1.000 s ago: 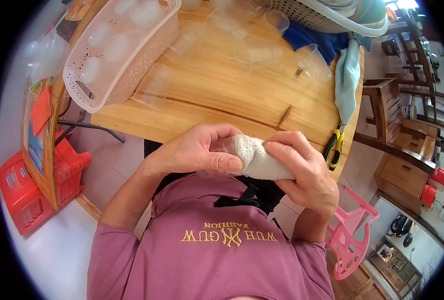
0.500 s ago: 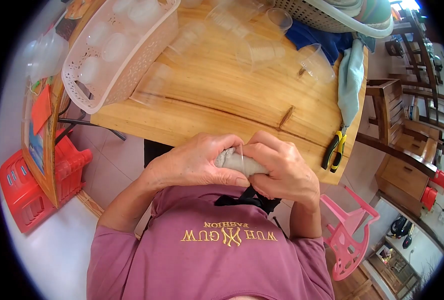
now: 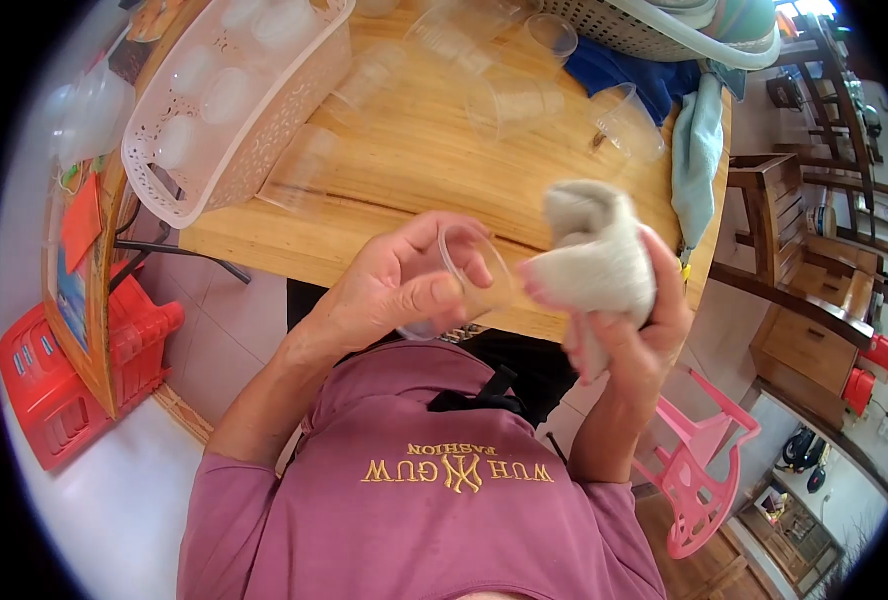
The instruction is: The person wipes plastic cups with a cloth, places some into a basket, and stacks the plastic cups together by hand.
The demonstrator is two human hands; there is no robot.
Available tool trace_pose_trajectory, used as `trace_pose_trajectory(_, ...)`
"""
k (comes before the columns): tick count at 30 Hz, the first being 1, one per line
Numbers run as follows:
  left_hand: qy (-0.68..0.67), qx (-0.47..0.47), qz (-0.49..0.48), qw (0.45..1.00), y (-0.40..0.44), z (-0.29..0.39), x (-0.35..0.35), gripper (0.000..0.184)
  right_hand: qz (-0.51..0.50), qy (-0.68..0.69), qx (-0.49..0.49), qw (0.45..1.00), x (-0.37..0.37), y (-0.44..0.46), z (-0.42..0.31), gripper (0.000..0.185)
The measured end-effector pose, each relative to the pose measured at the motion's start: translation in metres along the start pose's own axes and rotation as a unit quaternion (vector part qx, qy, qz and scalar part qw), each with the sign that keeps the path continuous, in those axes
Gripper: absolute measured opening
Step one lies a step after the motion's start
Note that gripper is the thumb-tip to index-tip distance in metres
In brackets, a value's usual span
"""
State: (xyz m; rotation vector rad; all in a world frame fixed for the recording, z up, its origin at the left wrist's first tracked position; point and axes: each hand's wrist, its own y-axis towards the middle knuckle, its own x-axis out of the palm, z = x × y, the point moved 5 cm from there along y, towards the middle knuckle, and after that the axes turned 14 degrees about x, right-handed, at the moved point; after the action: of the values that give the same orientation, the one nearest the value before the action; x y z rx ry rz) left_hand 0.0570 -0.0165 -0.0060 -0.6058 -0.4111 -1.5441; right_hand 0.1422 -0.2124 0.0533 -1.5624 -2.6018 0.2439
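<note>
A clear, thin-walled plastic cup [image 3: 488, 288] is tilted in the left hand [image 3: 394, 285], its round rim facing the off-white cloth [image 3: 609, 262]; fingers show at its transparent wall. The cloth, soft and bunched into loose folds, is gripped in the right hand [image 3: 644, 340], slightly blurred, near the cup but apart from it.

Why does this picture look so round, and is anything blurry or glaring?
Head view: scene bowed inside a dark, curved border, suggesting a very wide lens; head view: pale cloth and right hand smeared, probably motion blur, while the shirt lettering reads crisply; head view: washed-out brightness in the top right corner.
</note>
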Motion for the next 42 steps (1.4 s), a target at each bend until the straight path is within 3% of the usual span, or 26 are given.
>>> trace_pose_trajectory(2,-0.023,0.035,0.024,0.999,0.005,-0.002,0.005,0.060,-0.076,-0.121,-0.145,0.979,0.010,0.000,-0.001,0.063)
trace_pose_trajectory(4,-0.037,0.092,0.081,0.992,0.008,-0.001,0.006,0.058,-0.112,-0.164,-0.167,0.966,0.023,-0.004,-0.005,0.065)
trace_pose_trajectory(9,-0.110,0.068,0.070,0.989,0.003,-0.006,-0.006,0.052,-0.110,-0.128,-0.093,0.981,0.008,-0.007,-0.008,0.053)
trace_pose_trajectory(11,-0.257,0.027,0.074,0.963,0.002,-0.011,-0.006,0.056,-0.109,-0.118,-0.089,0.983,0.005,-0.008,-0.005,0.053)
trace_pose_trajectory(12,-0.257,0.028,0.075,0.963,0.003,-0.015,-0.009,0.056,-0.106,-0.109,-0.086,0.985,0.004,-0.008,-0.003,0.053)
trace_pose_trajectory(14,-0.316,0.016,-0.005,0.949,0.004,-0.022,-0.007,0.070,-0.110,-0.131,-0.110,0.979,0.014,-0.008,-0.004,0.053)
trace_pose_trajectory(15,-0.316,0.015,-0.006,0.949,0.006,-0.022,0.001,0.070,-0.112,-0.154,-0.136,0.972,0.021,-0.008,-0.005,0.053)
trace_pose_trajectory(17,-0.180,-0.038,0.169,0.968,0.008,-0.033,0.005,0.064,-0.116,-0.179,-0.138,0.967,0.031,-0.006,-0.003,0.054)
trace_pose_trajectory(18,-0.180,-0.038,0.169,0.968,0.008,-0.034,0.004,0.064,-0.111,-0.190,-0.142,0.965,0.034,-0.006,0.000,0.055)
trace_pose_trajectory(20,-0.054,0.044,0.193,0.979,0.007,-0.029,-0.008,0.052,-0.105,-0.208,-0.142,0.962,0.034,-0.004,0.005,0.056)
trace_pose_trajectory(23,-0.027,0.073,0.178,0.981,0.006,-0.013,-0.009,0.050,-0.096,-0.227,-0.139,0.959,0.034,-0.005,0.008,0.057)
trace_pose_trajectory(27,-0.047,0.035,0.159,0.986,0.006,-0.022,-0.012,0.048,-0.097,-0.236,-0.162,0.953,0.045,-0.005,0.011,0.059)
trace_pose_trajectory(32,-0.239,0.009,0.113,0.964,0.010,-0.031,-0.005,0.042,-0.079,-0.234,-0.175,0.953,0.038,-0.004,0.011,0.059)
trace_pose_trajectory(42,-0.209,-0.011,0.133,0.969,0.009,-0.032,0.001,0.040,-0.058,-0.235,-0.161,0.957,0.027,-0.004,0.013,0.056)
